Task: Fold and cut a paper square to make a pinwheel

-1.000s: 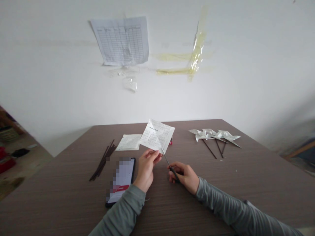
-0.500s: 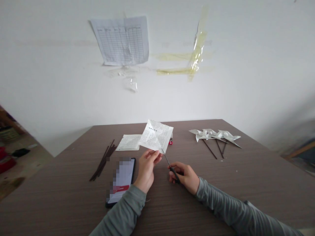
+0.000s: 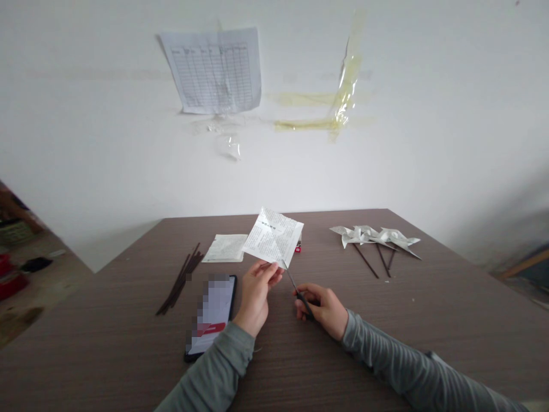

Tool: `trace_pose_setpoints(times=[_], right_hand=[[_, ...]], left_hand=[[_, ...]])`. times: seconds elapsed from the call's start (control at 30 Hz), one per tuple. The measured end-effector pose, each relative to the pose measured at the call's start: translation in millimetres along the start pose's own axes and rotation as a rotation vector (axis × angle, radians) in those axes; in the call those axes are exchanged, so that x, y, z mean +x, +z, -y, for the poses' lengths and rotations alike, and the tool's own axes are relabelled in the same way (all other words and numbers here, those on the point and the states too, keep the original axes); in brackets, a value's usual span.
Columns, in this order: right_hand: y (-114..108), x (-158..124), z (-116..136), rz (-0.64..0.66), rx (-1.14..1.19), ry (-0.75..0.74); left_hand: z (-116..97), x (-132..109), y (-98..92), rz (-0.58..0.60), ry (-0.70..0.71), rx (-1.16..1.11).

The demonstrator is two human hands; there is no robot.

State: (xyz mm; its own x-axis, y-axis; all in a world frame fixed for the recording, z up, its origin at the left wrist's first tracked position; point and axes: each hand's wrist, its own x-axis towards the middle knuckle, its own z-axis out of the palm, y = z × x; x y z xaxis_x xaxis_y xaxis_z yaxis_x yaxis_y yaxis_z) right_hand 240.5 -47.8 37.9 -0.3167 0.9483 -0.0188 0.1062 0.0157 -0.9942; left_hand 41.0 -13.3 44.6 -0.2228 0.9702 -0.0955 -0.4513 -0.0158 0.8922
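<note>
My left hand (image 3: pixel 256 292) pinches the lower edge of a square printed paper sheet (image 3: pixel 273 236) and holds it upright above the table. My right hand (image 3: pixel 322 309) is closed around the dark handles of small scissors (image 3: pixel 295 288). The blade tips touch the sheet's lower corner. Both sleeves are grey.
A brown wooden table (image 3: pixel 386 320) carries a phone (image 3: pixel 211 315) left of my hands, a bundle of dark sticks (image 3: pixel 180 279), a flat stack of paper (image 3: pixel 226 248), a small red object (image 3: pixel 297 246) and several paper pinwheels on sticks (image 3: pixel 375 238). A printed chart (image 3: pixel 214 70) hangs on the white wall.
The sheet has tilted slightly in my left hand; both hands and the scissors stay almost in place.
</note>
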Motion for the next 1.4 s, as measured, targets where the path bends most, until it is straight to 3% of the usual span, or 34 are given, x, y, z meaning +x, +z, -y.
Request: trace_pose_setpoints(times=[1.4], right_hand=[[-4.7, 3.1, -10.8, -0.008, 0.015, -0.031]], left_hand=[[2.3, -3.1, 5.6, 0.000, -0.046, 0.047]])
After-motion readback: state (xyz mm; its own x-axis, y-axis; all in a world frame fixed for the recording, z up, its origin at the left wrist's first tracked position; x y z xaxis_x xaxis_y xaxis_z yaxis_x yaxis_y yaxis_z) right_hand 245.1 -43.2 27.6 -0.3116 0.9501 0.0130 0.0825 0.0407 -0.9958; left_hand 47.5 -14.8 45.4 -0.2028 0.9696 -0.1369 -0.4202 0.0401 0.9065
